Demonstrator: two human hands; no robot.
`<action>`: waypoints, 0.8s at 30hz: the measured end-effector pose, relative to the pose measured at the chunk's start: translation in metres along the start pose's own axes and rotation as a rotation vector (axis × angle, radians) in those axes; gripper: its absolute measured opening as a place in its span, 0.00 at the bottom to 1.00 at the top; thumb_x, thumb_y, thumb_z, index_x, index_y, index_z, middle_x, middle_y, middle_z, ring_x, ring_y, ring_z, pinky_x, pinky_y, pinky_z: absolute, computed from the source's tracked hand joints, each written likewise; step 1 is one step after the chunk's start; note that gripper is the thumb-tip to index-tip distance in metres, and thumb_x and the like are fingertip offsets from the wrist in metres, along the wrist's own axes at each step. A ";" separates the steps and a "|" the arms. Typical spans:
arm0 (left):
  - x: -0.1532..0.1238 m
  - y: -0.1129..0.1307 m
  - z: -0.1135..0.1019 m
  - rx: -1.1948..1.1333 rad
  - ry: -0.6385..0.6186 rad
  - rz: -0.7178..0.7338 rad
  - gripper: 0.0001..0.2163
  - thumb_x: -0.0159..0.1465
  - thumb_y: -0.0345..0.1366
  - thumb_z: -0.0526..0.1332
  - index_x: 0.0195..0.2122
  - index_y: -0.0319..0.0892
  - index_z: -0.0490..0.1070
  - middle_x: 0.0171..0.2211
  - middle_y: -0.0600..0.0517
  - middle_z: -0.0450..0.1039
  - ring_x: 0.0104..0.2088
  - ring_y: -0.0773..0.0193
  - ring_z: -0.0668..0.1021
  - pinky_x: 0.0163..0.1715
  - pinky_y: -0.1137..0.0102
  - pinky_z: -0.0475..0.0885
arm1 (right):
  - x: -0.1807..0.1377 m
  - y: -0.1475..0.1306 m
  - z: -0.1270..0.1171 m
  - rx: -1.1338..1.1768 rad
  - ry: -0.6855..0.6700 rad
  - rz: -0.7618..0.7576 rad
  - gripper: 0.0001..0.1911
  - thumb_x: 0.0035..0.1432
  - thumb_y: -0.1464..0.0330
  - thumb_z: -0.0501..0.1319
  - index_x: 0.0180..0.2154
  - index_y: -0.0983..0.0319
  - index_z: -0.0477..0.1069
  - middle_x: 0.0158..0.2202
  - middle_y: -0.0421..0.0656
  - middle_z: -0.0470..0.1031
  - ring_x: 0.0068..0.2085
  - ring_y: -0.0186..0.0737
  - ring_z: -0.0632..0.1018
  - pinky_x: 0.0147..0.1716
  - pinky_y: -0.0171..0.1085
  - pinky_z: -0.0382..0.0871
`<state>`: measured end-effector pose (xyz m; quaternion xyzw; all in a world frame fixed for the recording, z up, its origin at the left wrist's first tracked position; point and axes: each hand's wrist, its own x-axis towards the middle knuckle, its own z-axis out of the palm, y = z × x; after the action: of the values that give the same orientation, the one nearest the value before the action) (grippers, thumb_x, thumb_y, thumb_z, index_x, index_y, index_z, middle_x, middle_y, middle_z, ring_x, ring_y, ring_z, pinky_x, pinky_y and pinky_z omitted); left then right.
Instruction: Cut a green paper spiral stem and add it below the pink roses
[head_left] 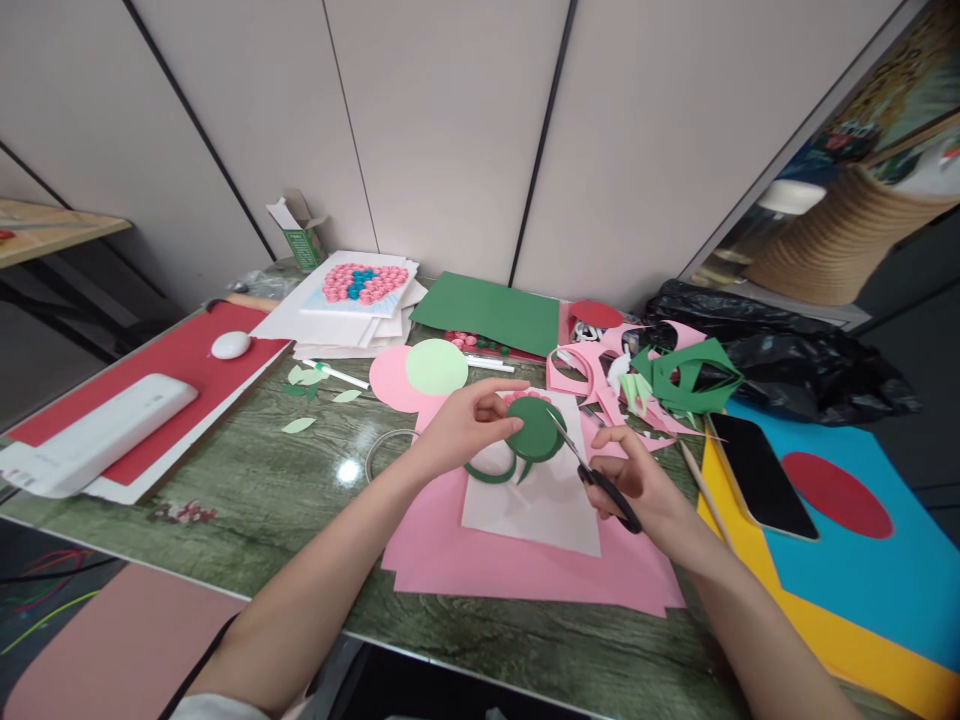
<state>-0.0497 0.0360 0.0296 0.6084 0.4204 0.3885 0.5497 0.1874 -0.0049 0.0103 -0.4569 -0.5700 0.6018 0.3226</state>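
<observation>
My left hand (469, 425) pinches a dark green paper disc (536, 428) above the pink sheets (480, 550). A curled green strip (495, 472) hangs from the disc's lower edge. My right hand (637, 480) grips black-handled scissors (596, 475), whose blades reach up to the disc's right edge. A pale pink sheet (547, 500) lies under both hands.
A phone (761, 472) rests on yellow and blue paper (862, 590) at the right, beside a wooden stick (701, 485). Pink and green scraps (660, 375) lie behind. A green sheet (491, 310), pale circles (427, 370), a white mouse (230, 345) and a white device (97, 430) sit to the left.
</observation>
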 end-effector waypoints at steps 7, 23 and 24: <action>0.000 0.000 -0.001 0.001 0.028 0.013 0.19 0.56 0.32 0.61 0.50 0.44 0.68 0.26 0.56 0.62 0.27 0.71 0.66 0.29 0.72 0.64 | 0.001 0.003 -0.001 -0.007 0.001 0.011 0.19 0.54 0.65 0.62 0.40 0.53 0.52 0.21 0.30 0.58 0.22 0.29 0.63 0.23 0.31 0.58; 0.000 0.001 -0.001 -0.011 0.023 -0.014 0.22 0.56 0.34 0.63 0.52 0.45 0.66 0.24 0.57 0.63 0.26 0.71 0.68 0.29 0.72 0.65 | 0.001 0.004 -0.002 -0.006 0.013 0.014 0.21 0.52 0.64 0.64 0.39 0.53 0.51 0.21 0.30 0.61 0.21 0.29 0.65 0.22 0.31 0.59; 0.000 0.000 0.000 -0.017 0.010 -0.012 0.23 0.55 0.33 0.63 0.53 0.45 0.65 0.23 0.58 0.63 0.26 0.71 0.69 0.29 0.72 0.65 | 0.001 0.004 -0.002 -0.003 0.013 0.013 0.21 0.52 0.65 0.64 0.39 0.53 0.51 0.21 0.29 0.61 0.20 0.29 0.65 0.22 0.31 0.59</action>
<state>-0.0502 0.0359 0.0297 0.5993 0.4235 0.3915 0.5551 0.1890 -0.0037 0.0064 -0.4652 -0.5658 0.6000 0.3216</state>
